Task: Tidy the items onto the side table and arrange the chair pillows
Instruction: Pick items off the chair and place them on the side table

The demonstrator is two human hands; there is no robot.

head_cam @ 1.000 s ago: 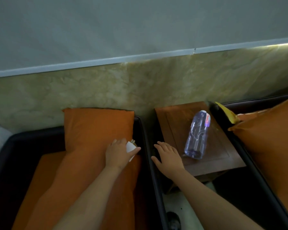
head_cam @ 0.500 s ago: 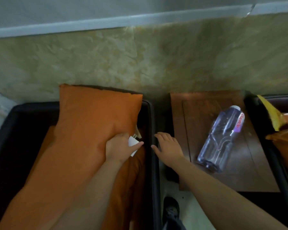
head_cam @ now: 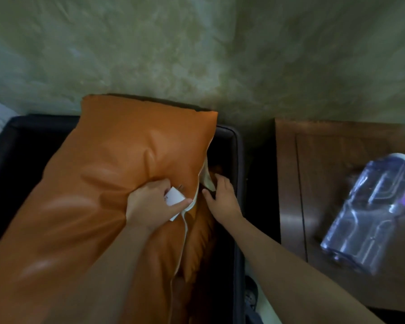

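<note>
Where the dark chair stands at the left, a glossy, creased orange pillow is propped in it, cream lining shown along its right edge. That edge is gripped by the left hand, fingers curled, a small white object pinched under the thumb. The right hand is laid alongside, fingers loosely apart.

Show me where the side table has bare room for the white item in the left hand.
Free on the side table: the wood between its left edge and the lying bottle, and the back strip by the wall. Crowded: right half, under the bottle.
</note>
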